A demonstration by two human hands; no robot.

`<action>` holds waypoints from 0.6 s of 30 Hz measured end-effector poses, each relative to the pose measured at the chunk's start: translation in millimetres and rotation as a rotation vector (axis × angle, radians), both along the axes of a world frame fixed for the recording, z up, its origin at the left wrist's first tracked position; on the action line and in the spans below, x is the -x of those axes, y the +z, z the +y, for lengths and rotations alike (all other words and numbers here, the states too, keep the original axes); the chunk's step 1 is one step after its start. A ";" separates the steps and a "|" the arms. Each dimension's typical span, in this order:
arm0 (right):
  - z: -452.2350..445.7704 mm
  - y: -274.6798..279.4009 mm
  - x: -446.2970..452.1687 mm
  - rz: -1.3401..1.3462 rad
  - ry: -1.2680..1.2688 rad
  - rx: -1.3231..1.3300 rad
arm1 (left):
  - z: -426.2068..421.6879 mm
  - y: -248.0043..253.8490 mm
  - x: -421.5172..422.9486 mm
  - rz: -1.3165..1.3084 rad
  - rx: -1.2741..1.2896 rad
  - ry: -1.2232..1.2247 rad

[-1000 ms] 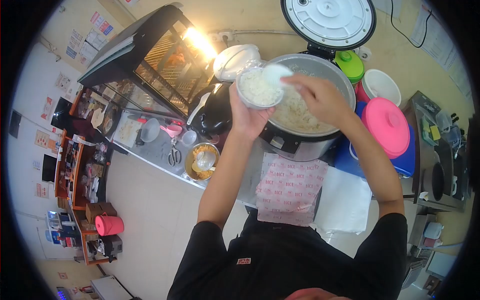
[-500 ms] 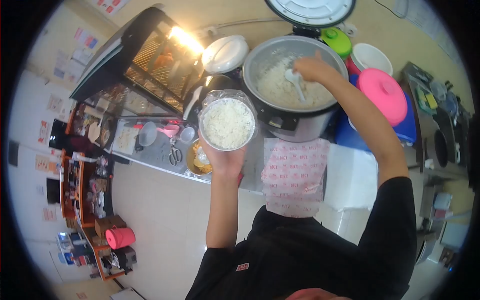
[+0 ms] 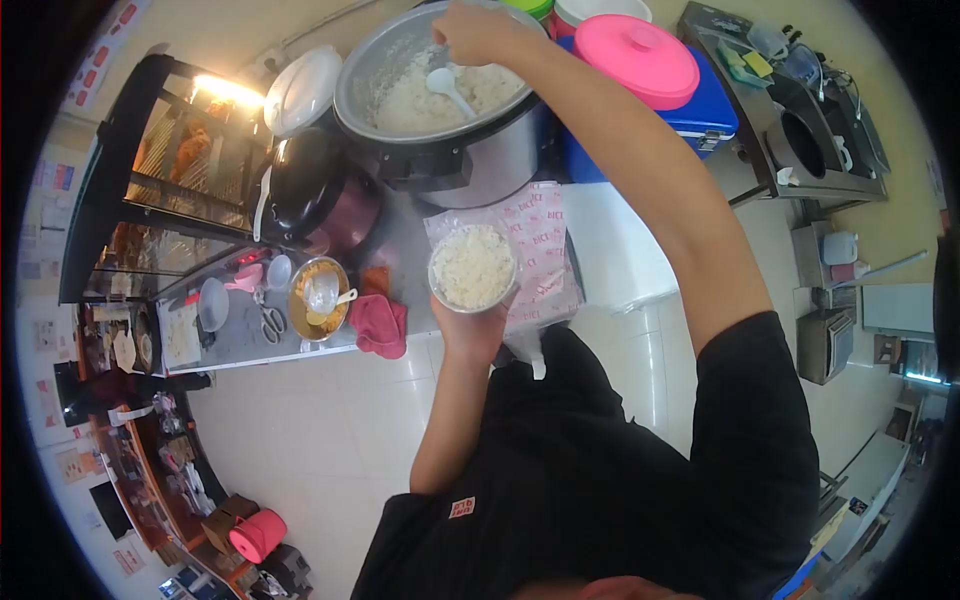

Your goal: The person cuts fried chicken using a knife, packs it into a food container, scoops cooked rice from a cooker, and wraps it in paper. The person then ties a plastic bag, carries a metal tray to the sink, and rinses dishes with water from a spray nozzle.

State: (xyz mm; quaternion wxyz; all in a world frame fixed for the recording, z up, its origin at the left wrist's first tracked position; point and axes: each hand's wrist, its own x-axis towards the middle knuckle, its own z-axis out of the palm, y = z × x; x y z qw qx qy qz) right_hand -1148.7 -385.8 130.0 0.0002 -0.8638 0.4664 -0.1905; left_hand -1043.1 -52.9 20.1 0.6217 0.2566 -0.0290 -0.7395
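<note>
At centre frame, left hand (image 3: 475,332) grips the bowl (image 3: 449,303) from its 6 o'clock side, fingers partly hidden. Bowl round, so no long axis; mouth faces up toward camera, full of rice (image 3: 473,265). Printed paper (image 3: 545,240) at its 2 o'clock, pink cloth (image 3: 380,325) at 8. Cooker (image 3: 487,175) toward 12. White spoon (image 3: 440,81) lies on the rice there, long axis 10:30 to 4:30, handle end at 4:30. Right hand (image 3: 487,35), well apart from left, fingers curled above cooker; can't tell if it grips anything.
</note>
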 end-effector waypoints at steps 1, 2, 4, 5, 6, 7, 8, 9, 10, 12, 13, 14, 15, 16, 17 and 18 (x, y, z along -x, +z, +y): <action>16.7 22.9 2.2 0.061 -0.053 -0.065 | 2.5 0.6 8.1 -0.003 0.001 0.010; 9.5 25.8 4.4 0.129 0.003 -0.152 | 2.3 0.5 12.7 -0.004 -0.001 0.027; -2.2 27.6 9.6 0.276 0.131 -0.332 | -2.0 -6.3 20.4 -0.017 -0.025 0.053; -5.3 23.9 10.7 0.277 0.097 -0.269 | -2.2 -9.8 25.5 -0.023 -0.043 0.069; -4.6 24.3 12.9 0.275 0.060 -0.201 | -2.9 -12.7 32.9 -0.021 -0.051 0.094; -3.6 28.4 15.9 0.266 0.018 -0.130 | -5.1 -13.9 39.8 -0.024 -0.054 0.114; -5.9 22.6 14.1 0.180 -0.053 -0.070 | -9.7 -13.3 46.6 -0.029 -0.049 0.133; -13.2 7.8 5.8 0.091 -0.122 -0.005 | -15.1 -8.8 55.6 -0.047 -0.069 0.152; -18.9 11.3 4.1 0.065 -0.112 -0.023 | -17.0 -4.5 67.1 -0.064 -0.089 0.174; -26.9 21.0 3.0 0.086 -0.015 -0.150 | -15.7 -9.6 78.3 -0.046 -0.053 0.186; -26.4 23.4 3.4 0.134 0.072 -0.264 | -12.6 -16.3 81.7 -0.045 -0.059 0.205; -26.1 22.3 4.5 0.163 0.135 -0.227 | -9.1 -22.6 85.4 -0.042 -0.067 0.225; -28.4 19.7 6.5 0.192 0.199 -0.188 | -7.0 -23.9 90.3 -0.037 -0.074 0.245; -29.4 16.4 7.4 0.222 0.265 -0.151 | -4.3 -24.3 94.6 -0.055 -0.093 0.271; -28.0 11.9 7.5 0.189 0.232 -0.185 | -0.9 -23.1 98.6 -0.073 -0.112 0.298; -28.3 5.5 7.5 0.154 0.194 -0.218 | 1.5 -21.6 100.9 -0.094 -0.129 0.320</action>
